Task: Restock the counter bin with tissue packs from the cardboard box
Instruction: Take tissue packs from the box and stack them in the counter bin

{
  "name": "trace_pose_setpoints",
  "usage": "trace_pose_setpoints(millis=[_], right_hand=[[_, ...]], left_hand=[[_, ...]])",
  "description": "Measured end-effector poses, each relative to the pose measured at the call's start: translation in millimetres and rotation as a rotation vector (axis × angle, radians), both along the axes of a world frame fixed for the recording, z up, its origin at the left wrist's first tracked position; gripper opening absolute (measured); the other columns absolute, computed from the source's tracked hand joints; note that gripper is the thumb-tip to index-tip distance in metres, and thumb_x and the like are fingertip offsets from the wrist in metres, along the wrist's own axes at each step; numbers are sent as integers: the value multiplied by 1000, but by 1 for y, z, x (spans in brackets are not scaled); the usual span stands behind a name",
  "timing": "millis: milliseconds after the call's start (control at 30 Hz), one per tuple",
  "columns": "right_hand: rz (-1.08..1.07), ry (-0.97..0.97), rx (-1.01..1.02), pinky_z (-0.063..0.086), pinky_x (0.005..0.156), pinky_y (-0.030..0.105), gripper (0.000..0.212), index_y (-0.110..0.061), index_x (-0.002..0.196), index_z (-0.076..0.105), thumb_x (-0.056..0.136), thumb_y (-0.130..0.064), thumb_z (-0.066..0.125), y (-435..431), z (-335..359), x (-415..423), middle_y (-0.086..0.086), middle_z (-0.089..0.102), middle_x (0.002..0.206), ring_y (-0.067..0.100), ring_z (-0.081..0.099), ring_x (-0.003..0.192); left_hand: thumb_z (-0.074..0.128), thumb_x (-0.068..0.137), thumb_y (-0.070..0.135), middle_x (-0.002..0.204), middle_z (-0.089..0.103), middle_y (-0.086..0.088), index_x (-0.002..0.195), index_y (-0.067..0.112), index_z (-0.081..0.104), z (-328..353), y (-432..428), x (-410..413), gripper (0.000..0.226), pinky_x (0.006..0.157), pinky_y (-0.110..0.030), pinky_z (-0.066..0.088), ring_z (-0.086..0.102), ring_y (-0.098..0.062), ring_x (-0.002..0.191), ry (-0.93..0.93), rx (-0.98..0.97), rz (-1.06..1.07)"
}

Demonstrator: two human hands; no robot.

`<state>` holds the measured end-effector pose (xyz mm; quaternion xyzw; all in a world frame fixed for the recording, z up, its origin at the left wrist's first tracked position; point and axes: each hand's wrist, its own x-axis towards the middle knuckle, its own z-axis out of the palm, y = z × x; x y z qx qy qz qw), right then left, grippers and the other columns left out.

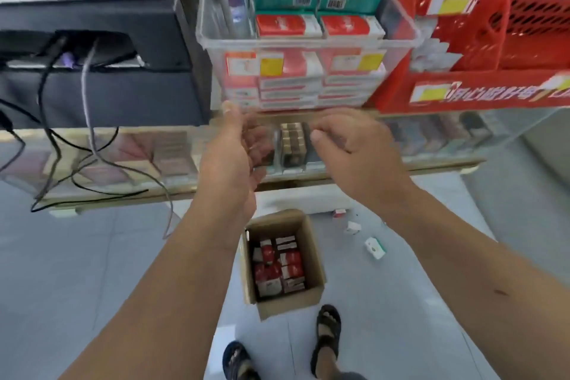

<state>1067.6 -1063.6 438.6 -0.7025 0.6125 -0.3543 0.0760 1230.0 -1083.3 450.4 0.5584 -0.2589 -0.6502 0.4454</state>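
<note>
Left hand (234,148) and right hand (351,145) sit mid-frame, facing each other, fingers relaxed and loosely curled, holding nothing. Clear bin (308,43) is on the bench (431,163), upper centre, stacked with red and teal tissue packs (288,25). Cardboard box (313,256) is on the floor, lower centre, with red packs (287,268) inside.

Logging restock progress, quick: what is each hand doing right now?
Left hand: open, fingers relaxed, empty.
Right hand: open, fingers loosely curled, nothing visibly held.
</note>
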Motion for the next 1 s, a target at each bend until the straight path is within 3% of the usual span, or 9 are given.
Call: trace_pose_setpoints(millis=[167, 367, 433, 567, 667, 833, 1000], right_hand=[[18, 66, 531, 48, 89, 36, 22, -14, 97, 72, 98, -23, 52, 28, -143, -4, 0, 71, 103, 18, 61, 98], [122, 160, 933, 54, 76, 43, 27, -6, 88, 67, 94, -20, 45, 45, -351, -8, 8, 69, 84, 24, 63, 80], [170, 196, 986, 55, 75, 42, 26, -8, 87, 67, 95, -19, 45, 45, -417, -9, 5, 68, 83, 22, 62, 79], [280, 268, 1090, 56, 75, 33, 21, -15, 103, 68, 98, -20, 48, 43, -540, -6, 0, 68, 97, 17, 63, 86], [353, 316, 1178, 57, 86, 38, 26, -13, 118, 66, 94, -15, 55, 38, -620, 3, 5, 66, 113, 21, 63, 98], [428, 367, 1348, 49, 94, 31, 42, -19, 134, 56, 92, -16, 63, 23, -716, 30, 2, 59, 128, 23, 58, 114], [555, 453, 1342, 46, 103, 38, 50, -19, 142, 47, 94, -21, 62, 16, -785, 51, 8, 52, 140, 25, 53, 124]], left_hand=[[35, 102, 61, 115, 72, 4, 118, 23, 68, -106, 19, 3, 53, 104, -48, 44, 68, -16, 106, -71, 154, -9], [34, 100, 66, 119, 70, 5, 121, 27, 65, -267, 32, 0, 54, 102, -47, 43, 67, -15, 108, -139, 310, -23], [35, 99, 67, 121, 69, 4, 126, 25, 64, -321, 33, -1, 57, 102, -46, 43, 67, -17, 110, -160, 353, -24], [38, 98, 68, 121, 69, 4, 126, 24, 65, -430, 33, -6, 59, 107, -48, 43, 66, -18, 110, -185, 429, -4], [39, 97, 68, 122, 67, 3, 127, 26, 63, -503, 35, -10, 57, 110, -51, 41, 64, -18, 112, -184, 450, -4], [40, 98, 65, 134, 63, 1, 141, 25, 55, -590, 29, -12, 61, 110, -50, 41, 61, -20, 118, -194, 419, -20], [38, 99, 64, 128, 65, 4, 141, 27, 55, -647, 21, -17, 59, 107, -48, 42, 62, -16, 113, -195, 393, -19]])
